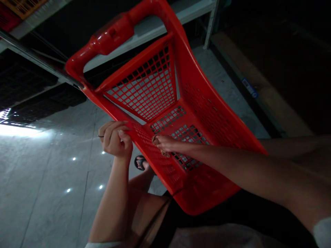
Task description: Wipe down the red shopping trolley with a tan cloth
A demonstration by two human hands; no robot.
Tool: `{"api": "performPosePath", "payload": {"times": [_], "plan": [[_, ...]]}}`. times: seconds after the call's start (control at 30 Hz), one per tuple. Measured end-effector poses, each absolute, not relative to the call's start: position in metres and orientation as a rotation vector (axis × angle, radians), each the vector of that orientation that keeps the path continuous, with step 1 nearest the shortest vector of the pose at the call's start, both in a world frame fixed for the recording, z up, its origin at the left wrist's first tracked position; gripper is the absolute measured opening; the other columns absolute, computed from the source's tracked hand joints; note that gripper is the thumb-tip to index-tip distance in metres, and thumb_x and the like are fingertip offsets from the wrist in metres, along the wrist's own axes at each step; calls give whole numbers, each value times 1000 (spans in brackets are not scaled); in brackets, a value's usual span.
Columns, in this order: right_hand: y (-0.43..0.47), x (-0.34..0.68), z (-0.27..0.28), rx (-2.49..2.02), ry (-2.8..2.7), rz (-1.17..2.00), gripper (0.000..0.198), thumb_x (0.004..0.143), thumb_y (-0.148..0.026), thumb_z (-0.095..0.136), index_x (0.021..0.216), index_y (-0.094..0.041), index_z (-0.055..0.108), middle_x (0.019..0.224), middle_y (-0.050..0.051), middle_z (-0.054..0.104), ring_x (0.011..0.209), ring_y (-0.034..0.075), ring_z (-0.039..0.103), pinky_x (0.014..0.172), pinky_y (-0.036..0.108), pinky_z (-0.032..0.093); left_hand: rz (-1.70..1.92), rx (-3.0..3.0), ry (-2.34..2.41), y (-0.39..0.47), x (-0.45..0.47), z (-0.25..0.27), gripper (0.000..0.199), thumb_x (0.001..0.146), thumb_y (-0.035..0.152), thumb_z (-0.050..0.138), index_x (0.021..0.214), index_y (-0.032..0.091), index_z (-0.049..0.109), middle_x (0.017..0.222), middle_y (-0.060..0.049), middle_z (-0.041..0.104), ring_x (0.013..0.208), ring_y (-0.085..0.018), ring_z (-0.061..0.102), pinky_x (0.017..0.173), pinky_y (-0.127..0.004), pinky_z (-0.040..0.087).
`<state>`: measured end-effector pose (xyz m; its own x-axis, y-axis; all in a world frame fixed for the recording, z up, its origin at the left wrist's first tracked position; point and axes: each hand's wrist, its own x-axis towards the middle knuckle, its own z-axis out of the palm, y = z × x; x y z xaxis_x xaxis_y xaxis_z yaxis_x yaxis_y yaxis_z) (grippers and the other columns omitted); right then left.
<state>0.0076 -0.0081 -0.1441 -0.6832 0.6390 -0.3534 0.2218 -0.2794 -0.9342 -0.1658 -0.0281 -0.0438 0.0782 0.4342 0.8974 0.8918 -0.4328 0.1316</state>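
Note:
A large red plastic shopping basket [196,65] with lattice walls lies tilted in front of my lap, its thick handle [113,32] pointing to the upper left. My left hand [115,137], a dark ring on one finger, is closed on the basket's left rim. Inside the basket, my right hand [165,143] holds a crumpled brown cloth [165,153] against the inner left wall. Only the cloth's edges show, as the fingers cover the rest.
Behind the basket stands a light metal shelf [191,17]. Dark stacked crates [33,103] are at the left. A beam with a blue label [250,88] runs along the right. Below is a grey floor [51,172], where my sandalled foot [140,162] rests.

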Motion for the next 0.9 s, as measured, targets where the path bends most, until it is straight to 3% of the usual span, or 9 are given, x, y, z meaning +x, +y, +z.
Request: {"api": "performPosePath", "payload": {"times": [0.07,0.13,0.3,0.37,0.53,0.63,0.77,0.9], "plan": [[-5,-4,-124,-1045,-1631,2065,7,91,-16,56,96,-20,53,60,-8,56,47,11,56,44,19,45,-1324,-1869,-1325,-31,-163,-43,40,101,30,43,69,20,64,74,-6,68,80,-20,65,87,-42,48],[2,-19,-93,-910,-1523,2061,13,90,-12,47,95,-23,48,52,-12,46,39,10,48,39,17,38,-1371,-1788,-1356,-33,-157,-44,42,102,31,41,67,20,63,71,-5,66,78,-19,64,86,-41,48],[31,-53,-27,-572,-1397,1720,15,82,-8,52,84,-22,47,75,-7,57,65,7,55,61,16,46,-1511,-1593,-1480,-34,-144,-48,44,104,35,36,67,21,54,73,-4,62,83,-19,62,85,-40,49],[38,-60,-31,-579,-1420,1708,18,78,-5,54,82,-22,48,77,-7,56,68,8,54,64,16,46,-1517,-1567,-1536,-33,-142,-49,44,104,38,34,67,22,51,73,-4,60,84,-20,62,86,-40,49],[33,-54,-101,-878,-1424,2106,22,76,-3,52,86,-23,51,59,-11,50,46,8,45,47,17,38,-1575,-1523,-1596,-30,-143,-49,43,105,36,33,67,23,49,71,-3,58,86,-20,62,86,-40,49],[24,-37,-136,-1044,-1313,2325,16,79,-9,53,68,-20,47,48,-9,46,40,7,45,46,18,36,-1595,-1544,-1569,-29,-143,-48,44,105,35,33,66,23,49,68,-2,57,83,-20,61,85,-40,49],[17,-25,-149,-1136,-1302,2371,36,85,-20,51,51,-19,40,39,-5,40,38,6,43,44,20,31,-1553,-1602,-1544,-31,-141,-46,45,105,35,34,64,22,50,67,-2,56,81,-20,61,85,-41,47],[27,-39,-119,-1105,-1298,2256,16,84,-12,50,70,-20,53,42,-8,45,36,7,43,41,16,31,-1590,-1605,-1532,-36,-134,-45,44,105,32,35,65,21,51,68,-2,57,82,-20,61,86,-41,46]]}}
